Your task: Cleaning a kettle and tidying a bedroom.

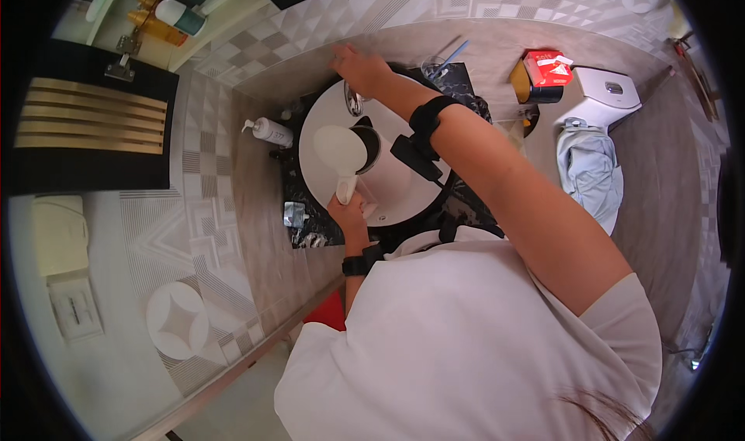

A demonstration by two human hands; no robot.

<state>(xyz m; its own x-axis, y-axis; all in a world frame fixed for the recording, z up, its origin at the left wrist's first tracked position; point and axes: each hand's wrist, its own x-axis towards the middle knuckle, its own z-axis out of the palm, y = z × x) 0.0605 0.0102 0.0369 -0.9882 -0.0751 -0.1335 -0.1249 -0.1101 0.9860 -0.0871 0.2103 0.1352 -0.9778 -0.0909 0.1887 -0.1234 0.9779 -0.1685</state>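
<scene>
My left hand (pixel 348 213) grips the handle of a white electric kettle (pixel 384 176) inside the round white washbasin (pixel 317 106). The kettle's lid (pixel 340 150) is swung up, and part of the dark metal interior shows. Its spout points towards the chrome faucet (pixel 353 100). My right hand (pixel 362 71) reaches over the back of the basin, above and beside the faucet. The hand covers the top of the faucet, so whether the fingers hold a lever is hidden.
Left of the basin are a white pump bottle (pixel 273 132) and a small pouch (pixel 295 214) on the black marbled counter (pixel 291 179). Behind it stands a clear cup (pixel 432 66) with a blue toothbrush (pixel 456 55). A toilet (pixel 605 92) with grey cloth (pixel 589 162) is at right.
</scene>
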